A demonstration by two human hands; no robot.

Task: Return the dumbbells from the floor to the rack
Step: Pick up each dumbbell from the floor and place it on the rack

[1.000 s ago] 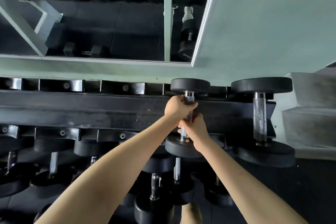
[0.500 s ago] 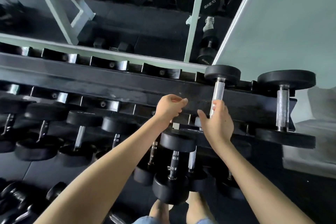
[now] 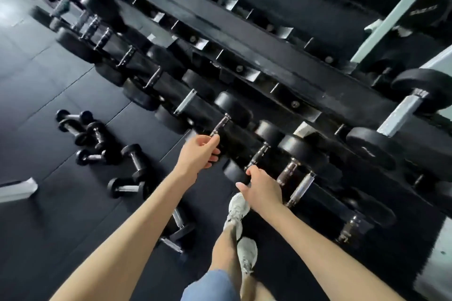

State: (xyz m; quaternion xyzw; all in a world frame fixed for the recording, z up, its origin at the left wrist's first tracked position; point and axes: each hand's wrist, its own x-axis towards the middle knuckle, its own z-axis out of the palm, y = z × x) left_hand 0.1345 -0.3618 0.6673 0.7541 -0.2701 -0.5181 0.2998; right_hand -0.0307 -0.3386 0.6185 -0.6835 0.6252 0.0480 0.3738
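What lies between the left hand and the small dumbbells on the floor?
Only bare black floor mat, as the head view shows. The left hand is empty and clear of the nearest small dumbbell.

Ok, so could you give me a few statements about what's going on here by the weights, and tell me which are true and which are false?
1. Several small dumbbells lie on the floor. True.
2. Each hand grips a dumbbell. False: the left hand and the right hand both hold nothing.
3. The person wears white shoes. True.
4. The upper row of the rack is full. False: most of its slots are bare, and one big dumbbell sits near its right end.
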